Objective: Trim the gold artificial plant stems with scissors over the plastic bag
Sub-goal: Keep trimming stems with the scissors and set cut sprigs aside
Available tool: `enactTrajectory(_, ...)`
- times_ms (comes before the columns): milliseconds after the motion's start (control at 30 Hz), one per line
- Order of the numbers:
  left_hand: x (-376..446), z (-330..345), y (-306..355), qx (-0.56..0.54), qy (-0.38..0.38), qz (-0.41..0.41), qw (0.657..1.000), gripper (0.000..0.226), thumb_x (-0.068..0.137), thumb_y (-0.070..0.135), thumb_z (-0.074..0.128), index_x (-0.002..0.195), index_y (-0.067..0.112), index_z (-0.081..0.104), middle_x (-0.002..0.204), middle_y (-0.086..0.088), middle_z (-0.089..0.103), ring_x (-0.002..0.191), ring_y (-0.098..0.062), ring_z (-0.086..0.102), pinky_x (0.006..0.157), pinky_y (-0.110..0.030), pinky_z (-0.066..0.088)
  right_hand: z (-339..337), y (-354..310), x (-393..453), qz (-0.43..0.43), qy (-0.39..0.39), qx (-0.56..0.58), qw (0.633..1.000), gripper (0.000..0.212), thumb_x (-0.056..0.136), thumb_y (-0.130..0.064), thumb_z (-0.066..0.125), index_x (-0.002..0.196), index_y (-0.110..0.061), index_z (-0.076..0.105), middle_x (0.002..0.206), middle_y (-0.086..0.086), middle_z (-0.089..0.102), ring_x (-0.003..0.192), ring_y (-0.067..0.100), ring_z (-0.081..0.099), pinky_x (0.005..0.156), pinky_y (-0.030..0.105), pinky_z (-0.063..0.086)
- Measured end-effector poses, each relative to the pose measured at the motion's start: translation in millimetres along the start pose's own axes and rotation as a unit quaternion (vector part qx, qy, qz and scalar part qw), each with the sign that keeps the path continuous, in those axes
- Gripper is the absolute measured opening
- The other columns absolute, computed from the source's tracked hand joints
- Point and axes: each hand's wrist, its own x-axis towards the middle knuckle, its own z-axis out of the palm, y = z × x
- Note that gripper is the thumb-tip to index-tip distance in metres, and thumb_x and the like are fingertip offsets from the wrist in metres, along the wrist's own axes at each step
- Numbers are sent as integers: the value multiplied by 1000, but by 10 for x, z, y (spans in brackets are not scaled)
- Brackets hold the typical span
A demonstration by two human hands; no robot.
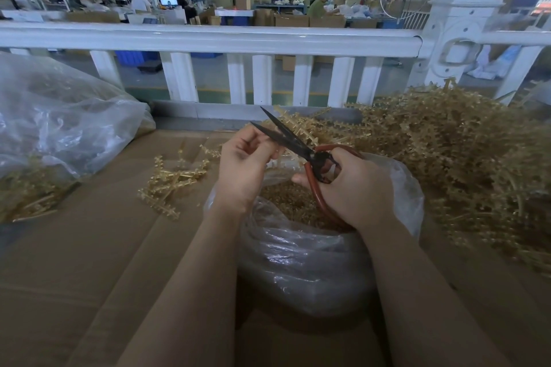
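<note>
while the right hand [348, 188] curls its fingers through the red loop handles of the scissors [298, 146], the two dark blades stand spread apart, their tips pointing up and to the left. the left hand [241, 164] is raised beside the blades with its fingers curled in, pinching a gold stem [295, 125] whose toothed length runs behind the blades toward the right; exactly where the fingertips meet it is hidden by the lower blade. both hands hang over the open mouth of a clear plastic bag [301, 262] that sits on the cardboard surface [89, 262], and small gold clippings [286, 202] lie inside the bag under the hands. a large heap of gold stems [453, 152] covers the right side of the cardboard, touching the bag's right edge. a loose cluster of gold pieces [173, 182] lies on the cardboard just left of the left hand. a second clear bag [59, 128] with more gold stems sits at the far left. a white railing [208, 39] runs across behind the work surface.
</note>
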Motion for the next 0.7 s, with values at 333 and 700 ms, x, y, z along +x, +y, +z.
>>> enactTrajectory(333, 4, 5, 35, 19, -27, 13, 999, 18, 91, -7, 58, 96, 5, 70, 93, -35, 63, 79, -24, 56, 73, -30, 49, -2, 15, 0, -15, 27, -26, 999, 52, 71, -88, 52, 77, -37, 57, 62, -21, 53, 61, 1, 51, 49, 17, 37)
enactTrajectory(700, 2, 17, 45, 17, -29, 4, 999, 14, 85, 10, 56, 92, 3, 67, 80, -15, 56, 72, -18, 48, 68, -26, 42, 11, 14, 4, -25, 44, -18, 999, 46, 77, -79, 63, 90, -36, 71, 71, -17, 65, 67, 3, 59, 57, 24, 50)
